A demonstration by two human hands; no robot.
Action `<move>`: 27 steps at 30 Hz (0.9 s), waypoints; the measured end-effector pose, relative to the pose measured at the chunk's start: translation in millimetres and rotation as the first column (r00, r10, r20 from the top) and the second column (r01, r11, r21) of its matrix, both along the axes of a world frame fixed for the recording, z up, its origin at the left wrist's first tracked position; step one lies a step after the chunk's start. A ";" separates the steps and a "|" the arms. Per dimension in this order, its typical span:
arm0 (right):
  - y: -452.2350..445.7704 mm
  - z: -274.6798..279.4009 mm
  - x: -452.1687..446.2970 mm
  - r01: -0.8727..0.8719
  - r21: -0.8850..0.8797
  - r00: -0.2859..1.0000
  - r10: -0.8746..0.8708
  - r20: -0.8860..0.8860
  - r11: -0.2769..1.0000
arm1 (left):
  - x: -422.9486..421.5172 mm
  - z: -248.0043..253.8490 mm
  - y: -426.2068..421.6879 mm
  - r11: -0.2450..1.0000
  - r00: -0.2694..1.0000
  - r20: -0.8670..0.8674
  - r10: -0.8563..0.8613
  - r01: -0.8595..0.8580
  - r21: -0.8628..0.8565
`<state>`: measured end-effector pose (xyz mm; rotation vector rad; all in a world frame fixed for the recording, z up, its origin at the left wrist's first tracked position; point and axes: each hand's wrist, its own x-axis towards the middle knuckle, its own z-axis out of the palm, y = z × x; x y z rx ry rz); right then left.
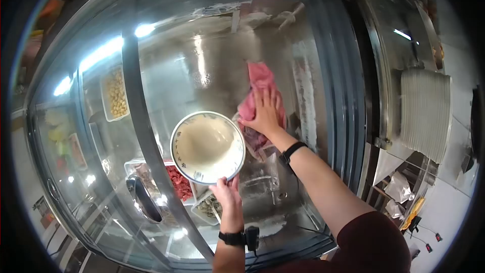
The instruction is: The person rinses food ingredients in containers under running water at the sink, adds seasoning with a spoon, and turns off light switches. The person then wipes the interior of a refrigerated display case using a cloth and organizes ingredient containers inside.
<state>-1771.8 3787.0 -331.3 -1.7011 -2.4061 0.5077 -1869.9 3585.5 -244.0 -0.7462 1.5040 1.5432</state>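
A white bowl [235,146] with a blue rim and patterned inner edge holds cloudy, pale liquid. My left hand [227,197] grips its near edge, thumb at the rim, other fingers largely hidden beneath. To the right, my right hand [265,114] lies on a crumpled pink cloth [260,75], with fingers stretched out and apart. The cloth rests on the wet metal floor [212,65] of a glass-sided display case. Below the bowl and partly covered by it are a tray of red minced meat [180,182] and a container of greyish food [208,207].
A grey frame bar [139,86] crosses the case at left. Beyond it stands a white tray of small yellowish balls [116,93]. An oval handle [143,199] is on the glass. Stepped grey rails [346,106] edge the right side, with stacked white trays [425,114] outside.
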 end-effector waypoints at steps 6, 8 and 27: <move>78.9 -17.9 -180.2 -0.784 0.360 0.377 0.849 -0.372 0.506 | 18.4 68.4 -37.3 0.985 0.999 0.026 -0.035 0.039 -0.171; 86.1 -22.5 -233.0 -0.778 0.495 0.229 0.908 -0.350 0.388 | 13.3 73.6 -43.1 0.991 0.998 0.036 -0.056 0.060 -0.123; 163.9 -30.0 -33.1 -0.007 0.300 0.998 0.027 -0.063 0.954 | 1.3 109.4 -56.8 0.992 0.977 0.183 -0.112 0.099 0.076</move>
